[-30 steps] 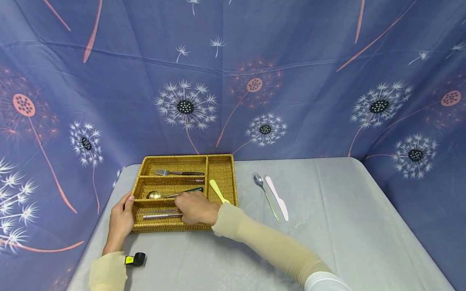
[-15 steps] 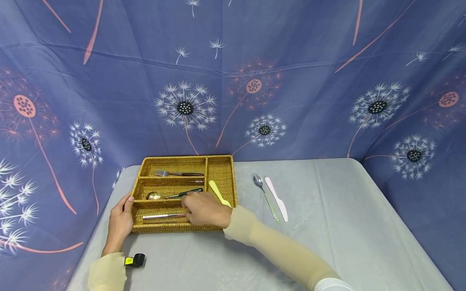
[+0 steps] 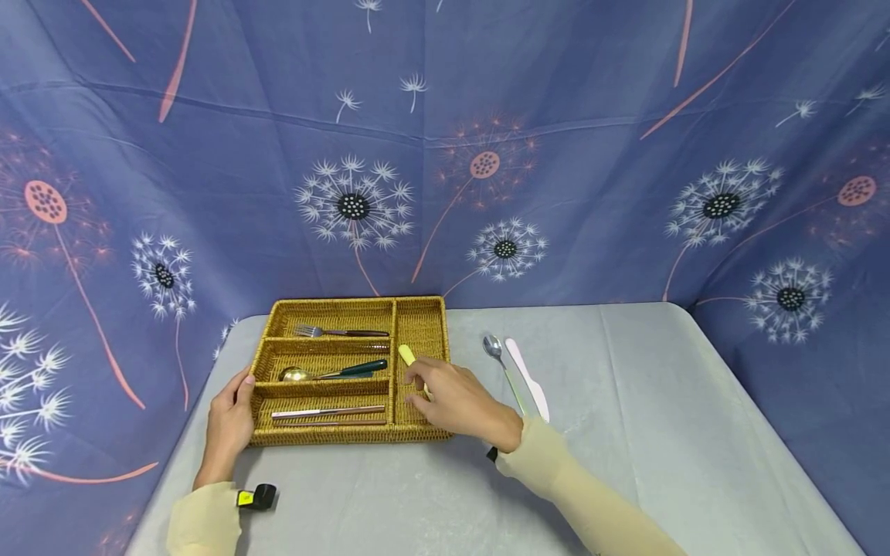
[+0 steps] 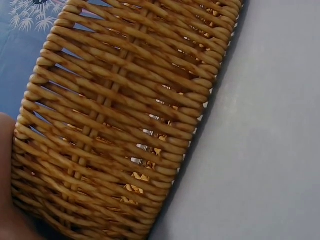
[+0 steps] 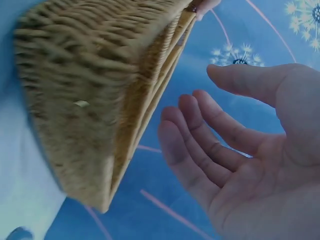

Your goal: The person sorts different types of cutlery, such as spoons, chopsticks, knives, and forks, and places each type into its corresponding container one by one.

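In the head view, a wicker cutlery tray (image 3: 420, 316) stands at the back left of the table. My left hand (image 3: 231, 421) holds its left side near the front, thumb at the rim. My right hand (image 3: 459, 398) hovers over the right compartment, fingers loosely bent and apart; in the right wrist view it holds nothing. Beneath it lies a yellow knife (image 3: 406, 354), mostly hidden. Two chopsticks (image 3: 327, 412) lie in the front compartment. A gold spoon (image 3: 295, 374) with a dark green handle is in the middle one, a fork (image 3: 310, 330) in the back one.
Right of the tray, a spoon (image 3: 493, 347) with a light green handle and a pink knife (image 3: 526, 371) lie on the grey tabletop (image 3: 660, 432). A flowered blue cloth (image 3: 591, 193) hangs behind and at both sides.
My right hand has let go of a chopstick in the front compartment and moved right, over the yellow knife. Both chopsticks now lie in view. My left hand has stayed on the tray.
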A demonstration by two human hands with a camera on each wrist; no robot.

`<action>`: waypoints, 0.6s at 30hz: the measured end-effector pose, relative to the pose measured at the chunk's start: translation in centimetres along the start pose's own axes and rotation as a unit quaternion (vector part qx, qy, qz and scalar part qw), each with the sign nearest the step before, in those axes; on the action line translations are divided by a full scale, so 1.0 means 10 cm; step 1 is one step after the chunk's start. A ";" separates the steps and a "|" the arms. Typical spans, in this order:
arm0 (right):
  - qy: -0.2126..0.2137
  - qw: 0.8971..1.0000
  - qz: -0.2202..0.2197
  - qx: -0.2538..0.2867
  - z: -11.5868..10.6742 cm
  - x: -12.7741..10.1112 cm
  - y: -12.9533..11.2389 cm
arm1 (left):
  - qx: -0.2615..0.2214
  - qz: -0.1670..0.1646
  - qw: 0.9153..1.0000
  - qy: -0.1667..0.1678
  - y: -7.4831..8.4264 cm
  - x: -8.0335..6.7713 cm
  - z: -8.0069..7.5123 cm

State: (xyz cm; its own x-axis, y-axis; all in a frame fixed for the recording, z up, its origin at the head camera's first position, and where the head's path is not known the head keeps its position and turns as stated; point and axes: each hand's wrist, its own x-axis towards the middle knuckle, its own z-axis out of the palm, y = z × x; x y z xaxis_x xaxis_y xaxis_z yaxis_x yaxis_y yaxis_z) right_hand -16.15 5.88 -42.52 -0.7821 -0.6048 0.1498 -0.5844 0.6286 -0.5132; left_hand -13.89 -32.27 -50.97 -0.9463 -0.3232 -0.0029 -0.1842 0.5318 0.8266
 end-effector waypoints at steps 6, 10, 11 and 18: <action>0.035 0.999 0.005 0.014 -0.03 -0.17 0.12 | -0.002 -0.006 1.000 0.001 0.00 -0.02 -0.02; 0.057 0.998 0.027 0.016 -0.07 -0.27 0.20 | -0.004 -0.006 1.000 -0.003 0.00 -0.02 -0.01; 0.061 0.997 0.033 0.017 -0.07 -0.29 0.23 | -0.004 -0.005 1.000 -0.003 0.00 -0.02 -0.01; 0.077 0.994 0.072 0.026 -0.07 -0.50 0.48 | -0.002 -0.005 1.000 -0.007 0.01 0.00 0.01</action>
State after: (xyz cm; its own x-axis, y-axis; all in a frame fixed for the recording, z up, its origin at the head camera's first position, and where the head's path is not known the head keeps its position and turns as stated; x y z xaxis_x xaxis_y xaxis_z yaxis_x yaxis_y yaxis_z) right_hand -15.19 12.25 -45.08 -0.8826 -0.4269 0.1972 -0.4559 0.6743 -0.5808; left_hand -13.91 -32.18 -50.93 -0.9477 -0.3185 -0.0193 -0.1934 0.5252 0.8287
